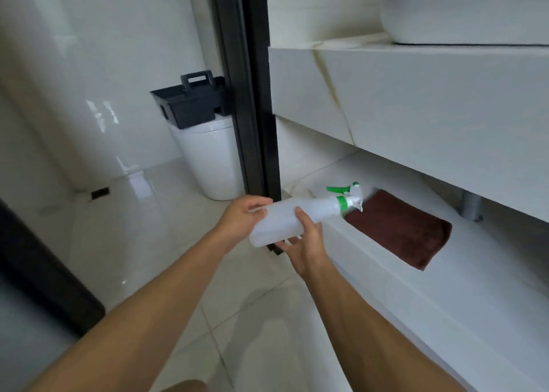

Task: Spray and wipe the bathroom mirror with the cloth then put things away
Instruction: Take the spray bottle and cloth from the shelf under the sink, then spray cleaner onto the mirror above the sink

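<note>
Both hands are on the spray bottle [289, 216], left hand [242, 213] cupping its base and right hand [306, 243] gripping the body, long axis tipped nozzle-first toward the folded brown cloth [398, 231] lying on the lower shelf [445, 287] just beyond.

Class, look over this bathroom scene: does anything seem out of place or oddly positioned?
Yes: a black caddy sits on the closed toilet lid, an unusual perch. The spray bottle is held sideways in both hands, not spilled.

Glossy pale floor tiles [166, 213]; white wall [89, 64]; black door frame [249, 94]; marble-veined tabletop [416, 94]; dark caddy [190, 103] atop white bin [208, 160].
</note>
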A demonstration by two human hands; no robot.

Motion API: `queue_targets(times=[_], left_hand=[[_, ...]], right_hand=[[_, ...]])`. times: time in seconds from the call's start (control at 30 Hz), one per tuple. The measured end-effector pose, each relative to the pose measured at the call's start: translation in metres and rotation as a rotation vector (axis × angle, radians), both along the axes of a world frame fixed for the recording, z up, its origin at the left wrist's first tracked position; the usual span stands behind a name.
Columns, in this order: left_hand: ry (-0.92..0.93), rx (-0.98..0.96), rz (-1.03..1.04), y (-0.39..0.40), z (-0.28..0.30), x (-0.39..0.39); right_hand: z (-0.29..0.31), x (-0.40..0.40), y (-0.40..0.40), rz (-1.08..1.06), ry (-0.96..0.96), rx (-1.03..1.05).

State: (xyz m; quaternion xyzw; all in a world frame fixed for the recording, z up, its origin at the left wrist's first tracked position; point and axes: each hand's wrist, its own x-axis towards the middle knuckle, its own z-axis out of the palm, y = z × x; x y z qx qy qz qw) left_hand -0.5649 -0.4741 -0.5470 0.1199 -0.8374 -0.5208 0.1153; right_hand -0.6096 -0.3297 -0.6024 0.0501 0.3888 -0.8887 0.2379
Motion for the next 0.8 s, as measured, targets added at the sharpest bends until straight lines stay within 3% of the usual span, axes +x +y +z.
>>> queue_targets(times=[0.17, 0.3, 0.5, 0.8], left_hand=[[0.022, -0.032, 0.171, -0.064, 0.028, 0.048], [0.093, -0.011, 0.246, -0.099, 0.078, 0.072], [0.239, 0.006, 0.281, -0.119, 0.218, 0.075], [0.332, 0.096, 0.228, -0.093, 0.473, 0.057]], right_hand=[[0.026, 0.013, -0.07, 0.2, 0.096, 0.009], [0.094, 0.01, -0.106, 0.301, 0.291, 0.108], [0.267, -0.007, -0.122, 0.33, 0.556, 0.176], [0.55, -0.026, -0.087, 0.335, 0.721, 0.199]])
